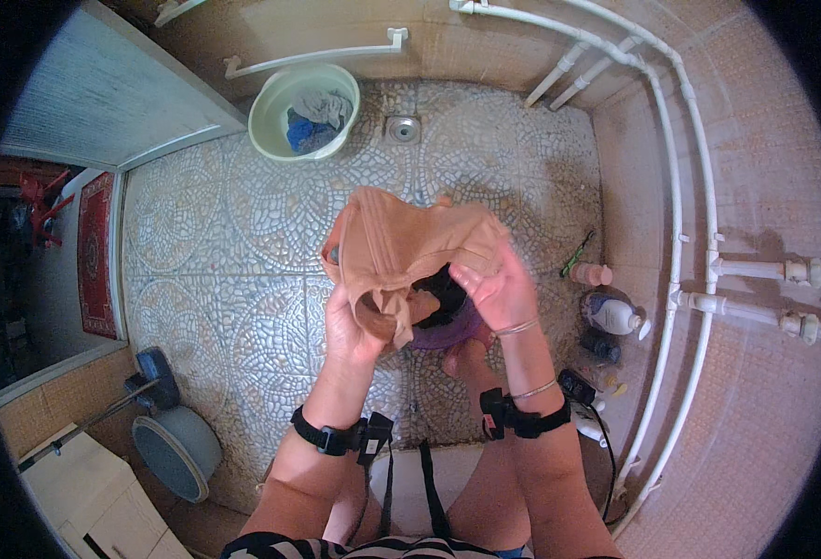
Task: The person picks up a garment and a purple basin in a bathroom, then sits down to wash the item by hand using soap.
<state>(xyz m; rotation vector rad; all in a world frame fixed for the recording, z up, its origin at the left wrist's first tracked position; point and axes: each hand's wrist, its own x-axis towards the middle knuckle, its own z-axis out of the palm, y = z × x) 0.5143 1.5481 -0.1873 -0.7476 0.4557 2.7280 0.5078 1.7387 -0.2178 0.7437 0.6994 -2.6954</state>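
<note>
A tan fabric garment (410, 237) with seamed bands is stretched between my two hands, at the middle of the view. My left hand (354, 328) grips its lower left part, beside a round opening; some of its fingers are hidden under the cloth. At the right, my right hand (497, 290) holds the other end between thumb and fingers. Below the garment, partly covered by it, stands a purple basin (452, 337) with dark contents. Each forearm bears a black strap with a small device.
A pale green tub (260, 119) with blue and grey cloths stands near a floor drain (403, 130). Bottles (609, 314) line the right wall below white pipes (672, 175). A grey-blue basin (187, 437) leans at lower left, near an open doorway.
</note>
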